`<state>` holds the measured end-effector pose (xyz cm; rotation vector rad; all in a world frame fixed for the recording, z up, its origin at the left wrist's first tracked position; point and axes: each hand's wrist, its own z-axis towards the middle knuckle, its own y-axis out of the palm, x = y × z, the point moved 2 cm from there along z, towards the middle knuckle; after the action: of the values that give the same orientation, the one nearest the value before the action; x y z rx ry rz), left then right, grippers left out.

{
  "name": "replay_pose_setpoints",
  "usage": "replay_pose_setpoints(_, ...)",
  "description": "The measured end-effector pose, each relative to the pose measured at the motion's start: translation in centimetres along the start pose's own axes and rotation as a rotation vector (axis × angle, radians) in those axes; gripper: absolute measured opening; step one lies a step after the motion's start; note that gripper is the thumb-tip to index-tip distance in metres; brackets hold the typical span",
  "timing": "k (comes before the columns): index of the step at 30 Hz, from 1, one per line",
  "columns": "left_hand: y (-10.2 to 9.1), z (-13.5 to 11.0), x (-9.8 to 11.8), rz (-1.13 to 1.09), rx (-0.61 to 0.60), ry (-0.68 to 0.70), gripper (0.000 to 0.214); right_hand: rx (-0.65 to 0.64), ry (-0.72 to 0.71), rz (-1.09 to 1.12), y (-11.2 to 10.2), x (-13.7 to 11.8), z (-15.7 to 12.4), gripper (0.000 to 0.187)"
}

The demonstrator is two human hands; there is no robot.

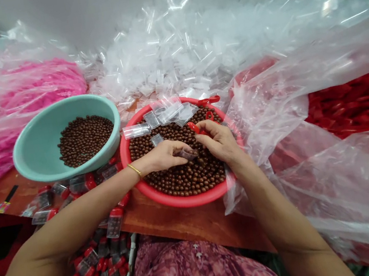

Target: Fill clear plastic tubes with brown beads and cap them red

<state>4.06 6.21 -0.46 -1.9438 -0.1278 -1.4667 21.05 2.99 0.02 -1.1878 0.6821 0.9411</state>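
My left hand (164, 155) and my right hand (219, 140) meet over a red bowl (181, 199) full of small brown balls (191, 177). A small clear tube (188, 154), partly filled with brown balls, is pinched in the fingers of my left hand. My right hand is closed round a red cap (194, 128), close to the tube's end. Several empty clear tubes (166, 115) lie at the bowl's far rim. A gold bangle (135, 169) sits on my left wrist.
A teal bowl (35, 150) with more brown balls stands to the left. Filled tubes with red caps (100, 267) pile at the table's front left. Heaps of clear tubes (190, 46), a bag of pink caps (33, 88) and a bag of red caps (359, 100) surround the bowls.
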Motion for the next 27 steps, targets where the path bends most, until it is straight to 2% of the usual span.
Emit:
replay_pose_setpoints(3, -0.2, -1.0, 0.2, -0.362, 0.079, -0.001, 0.031, 0.000, 0.008, 0.021, 0.1, 0.1, 0.0, 0.013)
replay_pose_setpoints(6, -0.2, -2.3, 0.8, -0.589, 0.140, -0.019, 0.034, -0.006, 0.017, 0.018, 0.2, 0.3, 0.0, 0.013)
replay_pose_setpoints(10, -0.2, -4.1, 1.3, -0.693, 0.233, -0.018, 0.035, 0.007, -0.005, -0.085, 0.4, 0.6, -0.1, 0.017)
replay_pose_setpoints(14, -0.2, -5.2, 0.8, -0.728, 0.357, -0.010, 0.034, 0.021, -0.054, -0.389, 0.8, 0.2, -0.3, 0.021)
replay_pose_setpoints(18, 0.1, -5.2, 0.0, -0.758, 0.425, 0.022, 0.032, -0.168, -0.124, -0.813, 1.7, -1.0, -0.5, 0.018)
replay_pose_setpoints(21, 0.2, -5.0, -0.4, -0.717, 0.485, 0.043, 0.029, -0.316, -0.102, -0.983, 2.3, -1.3, -0.5, 0.019)
replay_pose_setpoints(24, 0.2, -4.8, -0.6, -0.694, 0.501, 0.052, 0.027, -0.337, -0.061, -0.891, 2.3, -1.2, -0.3, 0.016)
replay_pose_setpoints(27, 0.3, -4.8, -0.6, -0.633, 0.498, 0.058, 0.025, -0.207, 0.021, -0.457, 1.9, -1.5, 0.1, 0.022)
